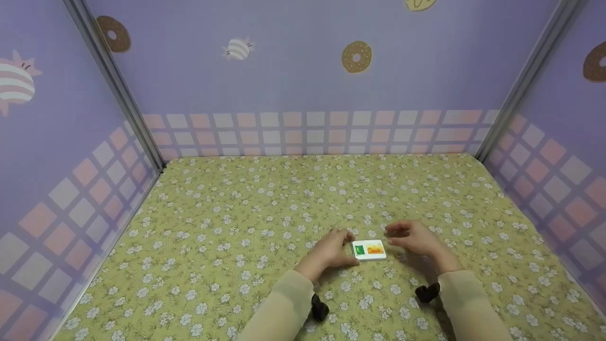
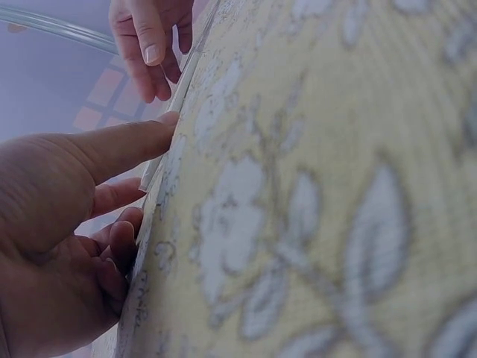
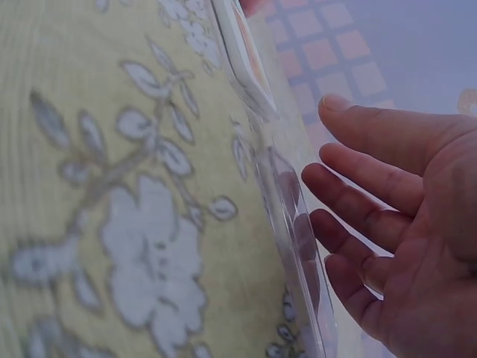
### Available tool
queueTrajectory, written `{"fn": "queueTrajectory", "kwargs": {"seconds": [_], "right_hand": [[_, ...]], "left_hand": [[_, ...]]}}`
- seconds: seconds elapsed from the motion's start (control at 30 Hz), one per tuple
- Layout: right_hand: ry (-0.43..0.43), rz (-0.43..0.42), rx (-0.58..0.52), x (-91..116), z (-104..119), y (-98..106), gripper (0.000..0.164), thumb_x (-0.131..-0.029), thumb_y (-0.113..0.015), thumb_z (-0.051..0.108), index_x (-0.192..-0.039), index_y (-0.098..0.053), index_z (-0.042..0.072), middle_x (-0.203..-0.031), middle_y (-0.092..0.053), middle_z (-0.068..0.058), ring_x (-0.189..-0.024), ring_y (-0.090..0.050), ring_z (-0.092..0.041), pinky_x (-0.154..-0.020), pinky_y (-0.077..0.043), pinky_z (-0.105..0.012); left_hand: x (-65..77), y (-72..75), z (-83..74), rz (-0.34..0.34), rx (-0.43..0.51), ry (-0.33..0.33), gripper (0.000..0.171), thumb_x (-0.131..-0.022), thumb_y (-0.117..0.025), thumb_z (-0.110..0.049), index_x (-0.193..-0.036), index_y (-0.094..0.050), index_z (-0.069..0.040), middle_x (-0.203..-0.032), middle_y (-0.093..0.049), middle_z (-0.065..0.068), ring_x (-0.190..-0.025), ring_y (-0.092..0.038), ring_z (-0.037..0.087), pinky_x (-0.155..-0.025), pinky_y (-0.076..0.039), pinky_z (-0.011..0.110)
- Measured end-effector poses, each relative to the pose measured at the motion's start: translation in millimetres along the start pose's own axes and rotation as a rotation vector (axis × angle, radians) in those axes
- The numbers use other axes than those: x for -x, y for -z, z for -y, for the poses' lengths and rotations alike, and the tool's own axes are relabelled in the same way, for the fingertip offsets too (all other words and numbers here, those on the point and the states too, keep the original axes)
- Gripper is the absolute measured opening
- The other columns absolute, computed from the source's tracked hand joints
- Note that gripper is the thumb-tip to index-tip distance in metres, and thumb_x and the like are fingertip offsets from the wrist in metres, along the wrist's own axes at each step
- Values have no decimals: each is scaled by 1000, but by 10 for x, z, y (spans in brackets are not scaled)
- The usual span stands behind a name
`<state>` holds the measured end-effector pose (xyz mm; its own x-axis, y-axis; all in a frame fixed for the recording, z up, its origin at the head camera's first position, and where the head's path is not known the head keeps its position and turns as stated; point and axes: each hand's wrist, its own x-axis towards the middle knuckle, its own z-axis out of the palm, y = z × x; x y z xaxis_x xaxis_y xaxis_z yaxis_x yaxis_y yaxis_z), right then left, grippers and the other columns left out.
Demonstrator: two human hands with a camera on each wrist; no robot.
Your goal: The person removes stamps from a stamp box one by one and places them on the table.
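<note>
A small white rectangular flat piece [image 1: 368,250], with a green patch and an orange patch on its top, lies on the flowered cloth between the two hands. My left hand [image 1: 331,251] is at its left end, thumb at the near corner and curled fingers at the far corner; its thin edge [image 2: 155,170] shows between them. To the right, my right hand [image 1: 419,239] hovers apart from the piece, fingers loosely bent and holding nothing. In the right wrist view a clear plastic edge [image 3: 294,231] runs beside the right fingertips; its full shape cannot be made out.
A yellow-green flowered cloth [image 1: 227,213] covers the table. Purple walls with pink and white squares [image 1: 293,135] enclose it at the back and sides, with grey metal posts [image 1: 118,90] in the corners. Black wrist mounts [image 1: 320,308] sit at both cuffs.
</note>
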<state>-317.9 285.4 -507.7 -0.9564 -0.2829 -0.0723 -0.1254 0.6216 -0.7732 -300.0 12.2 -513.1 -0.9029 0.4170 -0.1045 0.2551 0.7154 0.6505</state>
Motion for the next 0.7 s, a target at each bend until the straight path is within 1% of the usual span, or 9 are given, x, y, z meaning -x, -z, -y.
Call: {"fn": "queueTrajectory", "kwargs": {"seconds": [0.13,0.23,0.33,0.5,0.7], "right_hand": [[34,6,25,-36,30,-59,37,-93,-75,15,-125,-68,-3,-122,-71,-22,-114,-67,-38,-100,-53,-53],[53,12,24,-59,41,-97,37,-93,-75,13,-125,-68,-5,-123,-70,-24,-114,-67,-39,-100,-53,-54],[59,15,7,-75,53,-128,38,-91,-77,13,-123,-69,-5,-121,-71,-24,-112,-68,-39,-99,-53,-53],[69,37,13,-93,83,-160,38,-89,-80,14,-120,-70,-5,-118,-72,-23,-109,-69,-37,-95,-55,-51],[50,62,37,-107,124,-186,38,-87,-83,14,-119,-71,-3,-118,-72,-22,-107,-70,-34,-93,-57,-48]], "left_hand": [[-1,-1,-2,-3,-6,-2,60,-81,-89,-35,-130,-61,-16,-126,-63,8,-116,-61,26,-100,-51,46],[-4,-4,-1,-5,-11,-4,59,-81,-89,-36,-129,-61,-16,-125,-63,8,-114,-61,26,-98,-52,45],[-5,-5,-1,-5,-12,-2,59,-81,-89,-36,-129,-61,-17,-123,-63,7,-112,-61,25,-96,-52,45],[-3,-2,-2,-2,-9,7,59,-81,-89,-36,-130,-61,-16,-121,-62,7,-109,-61,24,-94,-52,44],[0,3,-5,1,-10,9,61,-81,-88,-36,-132,-61,-16,-126,-63,8,-114,-62,26,-97,-52,45]]}}
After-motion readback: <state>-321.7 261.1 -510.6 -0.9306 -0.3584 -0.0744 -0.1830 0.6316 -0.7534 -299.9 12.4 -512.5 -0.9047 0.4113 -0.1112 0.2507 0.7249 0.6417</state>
